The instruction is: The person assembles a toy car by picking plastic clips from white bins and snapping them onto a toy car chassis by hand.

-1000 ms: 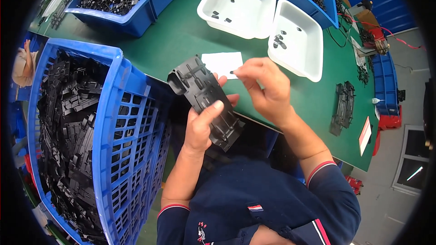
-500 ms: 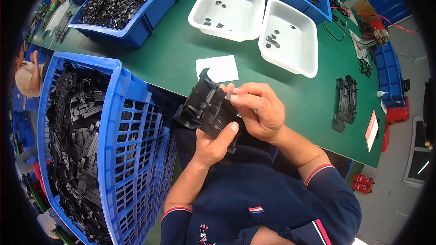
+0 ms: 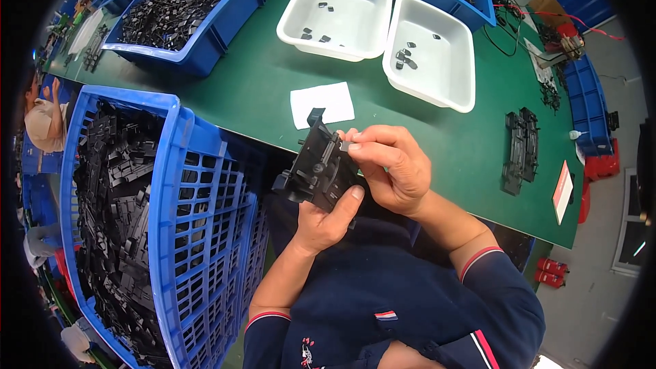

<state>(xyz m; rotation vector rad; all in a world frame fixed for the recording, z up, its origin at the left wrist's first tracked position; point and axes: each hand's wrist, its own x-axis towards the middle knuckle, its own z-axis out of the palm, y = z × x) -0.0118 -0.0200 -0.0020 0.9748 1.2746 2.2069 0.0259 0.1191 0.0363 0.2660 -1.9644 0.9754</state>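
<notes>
My left hand (image 3: 321,225) is closed round the lower end of a black moulded plastic part (image 3: 320,171), its thumb pressed on the face. The part is held tilted in front of my body, near the table's front edge. At its upper right side my right hand (image 3: 400,171) pinches a small dark grey piece (image 3: 345,145) between thumb and fingertips, close against the part. The fingers partly hide this piece, and I cannot tell whether it is seated in the part. Just beyond the part, a white sheet (image 3: 328,100) lies on the green table (image 3: 253,96).
Two white trays (image 3: 372,51) hold several small black pieces. Blue bins (image 3: 219,34) of black parts stand at the back. On the left is a blue crate (image 3: 164,232) full of black mouldings. More black mouldings (image 3: 521,150) lie at the right, near a card (image 3: 562,191).
The black part has turned slightly more upright in my left hand. My right hand keeps its pinch at the part's edge. The whole view has shifted a little.
</notes>
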